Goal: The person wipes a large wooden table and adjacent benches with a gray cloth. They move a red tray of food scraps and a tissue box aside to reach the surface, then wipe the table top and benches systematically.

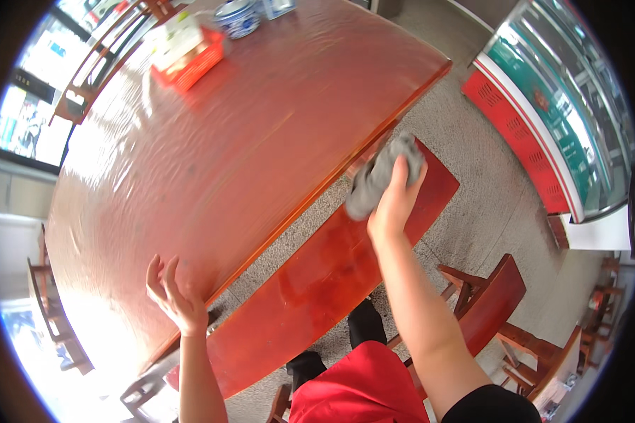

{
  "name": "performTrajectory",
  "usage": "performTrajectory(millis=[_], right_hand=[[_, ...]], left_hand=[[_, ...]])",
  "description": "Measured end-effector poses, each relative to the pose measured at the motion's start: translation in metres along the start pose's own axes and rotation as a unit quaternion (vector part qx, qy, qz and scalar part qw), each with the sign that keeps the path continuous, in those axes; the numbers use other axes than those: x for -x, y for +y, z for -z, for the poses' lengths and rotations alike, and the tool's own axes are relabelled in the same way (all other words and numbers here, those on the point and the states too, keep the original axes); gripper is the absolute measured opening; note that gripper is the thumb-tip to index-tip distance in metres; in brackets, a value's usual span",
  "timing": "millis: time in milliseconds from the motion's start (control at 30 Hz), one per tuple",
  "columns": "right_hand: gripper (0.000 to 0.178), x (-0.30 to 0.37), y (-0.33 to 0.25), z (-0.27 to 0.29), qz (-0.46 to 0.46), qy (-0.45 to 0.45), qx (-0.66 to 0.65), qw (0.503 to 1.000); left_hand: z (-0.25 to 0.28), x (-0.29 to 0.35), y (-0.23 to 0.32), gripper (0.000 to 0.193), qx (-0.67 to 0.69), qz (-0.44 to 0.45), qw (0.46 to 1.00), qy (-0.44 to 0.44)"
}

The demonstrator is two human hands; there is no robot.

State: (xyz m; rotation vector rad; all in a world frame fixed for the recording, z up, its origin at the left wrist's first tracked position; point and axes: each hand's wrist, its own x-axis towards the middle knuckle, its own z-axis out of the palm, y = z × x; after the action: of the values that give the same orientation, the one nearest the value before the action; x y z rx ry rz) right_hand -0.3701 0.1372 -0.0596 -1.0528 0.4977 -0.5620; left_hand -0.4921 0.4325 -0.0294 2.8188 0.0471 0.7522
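A bunched grey cloth is in my right hand, thumb on top and fingers wrapped round it. It is over the far right part of a red-brown wooden bench, beside the table edge. My left hand holds nothing; its fingers are apart and slightly curled, over the near left edge of the large red-brown table. A shiny, wrinkled clear cover lies on the tabletop. Whether the cloth touches the bench is hard to tell.
On the table's far side are a red plastic basket with packets and a blue-and-white lidded jar. A glass display case with a red base stands at the right. Another bench is close by my right arm.
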Motion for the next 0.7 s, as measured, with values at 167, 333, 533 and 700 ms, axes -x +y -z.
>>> performTrajectory(millis=[167,333,533,700], right_hand=[[0.052,0.103,0.052,-0.044,-0.038,0.018,0.026,0.999],[0.045,0.314,0.095,-0.051,-0.003,-0.14,0.158,0.977],[0.033,0.437,0.067,-0.049,-0.472,-0.454,0.095,0.749],[0.039,0.337,0.028,-0.049,-0.008,-0.626,0.134,0.768]], left_hand=[[0.03,0.078,0.007,0.031,0.155,0.049,0.985,0.054],[0.1,0.239,-0.029,0.037,0.177,0.204,0.947,-0.176],[0.149,0.376,-0.072,0.031,0.108,0.395,0.888,-0.21],[0.157,0.406,-0.073,0.027,0.076,0.455,0.873,-0.157]])
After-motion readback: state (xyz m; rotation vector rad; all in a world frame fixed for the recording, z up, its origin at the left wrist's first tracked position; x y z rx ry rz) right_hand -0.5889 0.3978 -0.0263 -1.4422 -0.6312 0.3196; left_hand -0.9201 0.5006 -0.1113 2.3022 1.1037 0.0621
